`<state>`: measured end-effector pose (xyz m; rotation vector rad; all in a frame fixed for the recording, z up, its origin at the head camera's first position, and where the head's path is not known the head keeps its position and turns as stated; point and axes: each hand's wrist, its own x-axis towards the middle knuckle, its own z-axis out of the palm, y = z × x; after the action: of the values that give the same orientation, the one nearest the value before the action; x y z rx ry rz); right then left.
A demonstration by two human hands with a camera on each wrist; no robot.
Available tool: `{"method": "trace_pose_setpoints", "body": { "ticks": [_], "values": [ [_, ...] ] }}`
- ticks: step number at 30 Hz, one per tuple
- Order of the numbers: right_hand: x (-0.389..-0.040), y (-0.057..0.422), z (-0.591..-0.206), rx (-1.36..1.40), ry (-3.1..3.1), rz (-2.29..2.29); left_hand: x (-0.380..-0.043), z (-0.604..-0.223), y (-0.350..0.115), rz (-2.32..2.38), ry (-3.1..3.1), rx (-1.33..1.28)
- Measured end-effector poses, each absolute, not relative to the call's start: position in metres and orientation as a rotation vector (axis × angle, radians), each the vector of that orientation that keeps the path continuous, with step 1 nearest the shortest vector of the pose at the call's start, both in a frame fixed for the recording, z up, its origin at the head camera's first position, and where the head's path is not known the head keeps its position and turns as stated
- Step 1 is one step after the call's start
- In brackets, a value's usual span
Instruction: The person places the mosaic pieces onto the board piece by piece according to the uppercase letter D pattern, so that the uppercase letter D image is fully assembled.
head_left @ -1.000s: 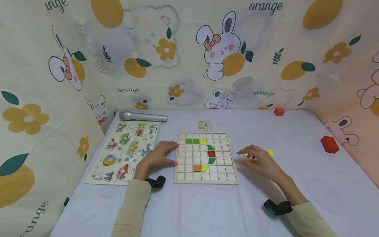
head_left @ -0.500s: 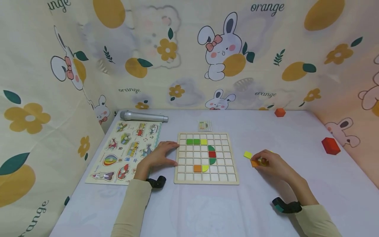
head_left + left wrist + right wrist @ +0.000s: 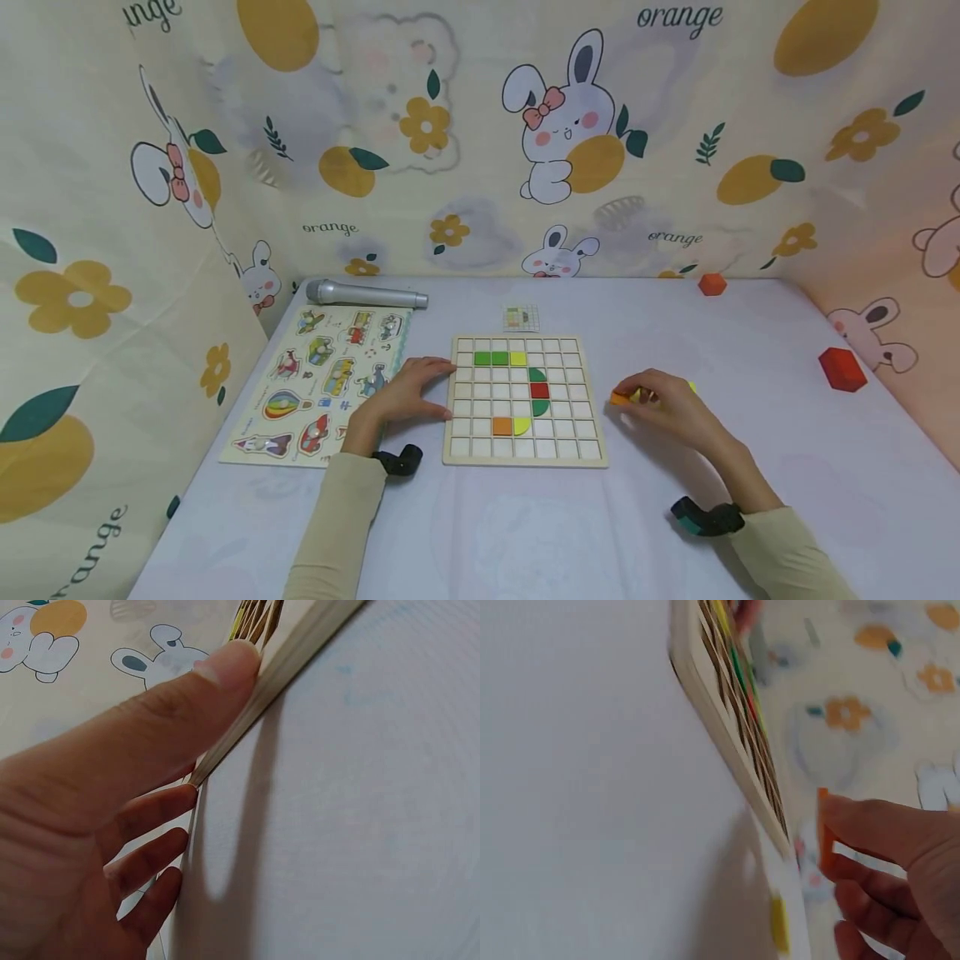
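Observation:
A wooden grid board [image 3: 525, 462] lies in the middle of the table. In its cells sit green squares [image 3: 492, 358], a yellow square [image 3: 518, 358], a red square [image 3: 539, 390] between two green rounded pieces [image 3: 540, 407], an orange square [image 3: 502, 427] and a yellow rounded piece [image 3: 521, 427]. My left hand [image 3: 405, 392] touches the board's left edge with thumb and extended fingers. Right of the board, my right hand [image 3: 675, 408] pinches an orange tile [image 3: 825, 829] between thumb and fingertips, raised above the table in the right wrist view. A yellow tile [image 3: 693, 387] shows partly behind that hand.
A small pattern card [image 3: 521, 317] lies behind the board. To the left are a picture puzzle [image 3: 307, 375] and a silver microphone [image 3: 367, 296]. Two red blocks, one far back [image 3: 712, 284] and one nearer [image 3: 842, 369], stand at the right. Patterned cloth walls enclose the table.
My right hand has reached the loose tiles, taken the orange tile and carried it left toward the board. The left hand stays at the board's edge.

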<state>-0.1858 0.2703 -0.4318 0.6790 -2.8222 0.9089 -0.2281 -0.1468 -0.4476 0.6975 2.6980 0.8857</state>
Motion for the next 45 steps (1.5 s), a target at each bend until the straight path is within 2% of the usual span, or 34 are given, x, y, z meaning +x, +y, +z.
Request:
{"method": "trace_pose_setpoints", "body": {
  "ticks": [4,15,23,31,45],
  "values": [
    [-0.186,0.239,-0.432,0.713,-2.777,0.957,-0.228,-0.447,-0.145,0.896,2.691,0.687],
    [-0.181,0.161,-0.44,1.063,-2.593,1.032,-0.227,-0.446,-0.143,0.892,2.694,0.686],
    [-0.178,0.124,-0.445,1.131,-2.557,1.006,-0.227,-0.447,-0.144,0.886,2.695,0.695],
    [-0.178,0.104,-0.455,1.104,-2.567,0.912,-0.228,-0.449,-0.144,0.882,2.7,0.677],
    [-0.18,0.101,-0.463,1.148,-2.585,0.892,-0.227,-0.448,-0.146,0.885,2.699,0.68]
  ]
}}
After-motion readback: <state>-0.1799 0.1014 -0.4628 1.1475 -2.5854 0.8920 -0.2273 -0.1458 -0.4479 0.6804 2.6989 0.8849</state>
